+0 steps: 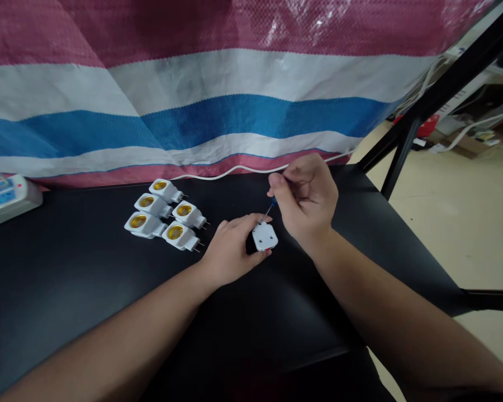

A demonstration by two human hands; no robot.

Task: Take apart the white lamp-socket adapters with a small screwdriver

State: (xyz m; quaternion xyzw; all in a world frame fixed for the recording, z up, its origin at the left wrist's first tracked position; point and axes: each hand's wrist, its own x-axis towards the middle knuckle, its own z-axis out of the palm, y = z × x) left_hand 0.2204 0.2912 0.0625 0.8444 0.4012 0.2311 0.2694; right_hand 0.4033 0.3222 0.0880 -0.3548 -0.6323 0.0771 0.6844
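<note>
Black tabletop (88,279), striped tarp (193,111) behind; left grip (230,251) clasping white socket adapter (264,237), right grip (305,201) pinching blue-handled screwdriver (273,201).

L hand (229,250) palm-down, R hand (307,202) pinching upright

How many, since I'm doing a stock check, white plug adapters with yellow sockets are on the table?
5, clustered on the black table: three adapters in a left row, two to their right. The white piece under the left hand shows no yellow, so could be a sixth.
</note>
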